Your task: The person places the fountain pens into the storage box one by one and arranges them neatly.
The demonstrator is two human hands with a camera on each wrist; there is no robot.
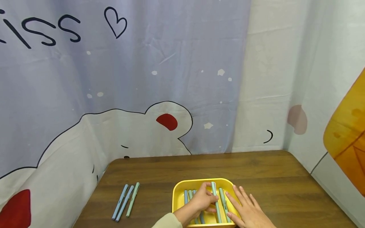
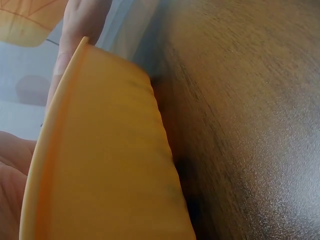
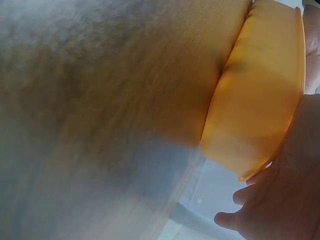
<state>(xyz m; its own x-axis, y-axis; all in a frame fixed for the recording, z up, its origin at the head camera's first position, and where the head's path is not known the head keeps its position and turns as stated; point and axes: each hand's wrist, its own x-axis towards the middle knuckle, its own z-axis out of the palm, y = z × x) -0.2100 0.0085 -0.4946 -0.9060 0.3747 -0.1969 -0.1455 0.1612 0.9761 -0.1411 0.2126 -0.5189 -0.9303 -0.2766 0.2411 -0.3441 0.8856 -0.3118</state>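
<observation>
A: Which thing is in hand?
B: A mint-green pen (image 1: 216, 207). It is inside the yellow tray (image 1: 196, 181), right of the middle, its far end near the back rim and its near end towards the front

A: What has hold of it?
B: The left hand (image 1: 203, 199), thumb and fingers bent in a pinch on the pen's upper half

A: And the right hand (image 1: 251, 211)?
B: Its fingers are straight and spread apart, reaching across the tray's right rim. They come close to a sage-green pen (image 1: 223, 199) just right of the pinched one; I cannot tell whether they touch it

A: Anything else in the tray?
B: Several blue and green pens (image 1: 186, 197) side by side in the left part, partly hidden by the left hand and forearm

A: Outside it?
B: Well apart to the left, two blue pens (image 1: 120, 202) and a light green pen (image 1: 133, 199) lie next to one another, slanting alike, on the wood-grain table (image 1: 159, 177)

A: And around that?
B: A pale sleeve (image 1: 169, 221) on the left arm, and behind the table a printed curtain (image 1: 171, 63) with a heart outline and a white cartoon animal with a red inner ear
</observation>
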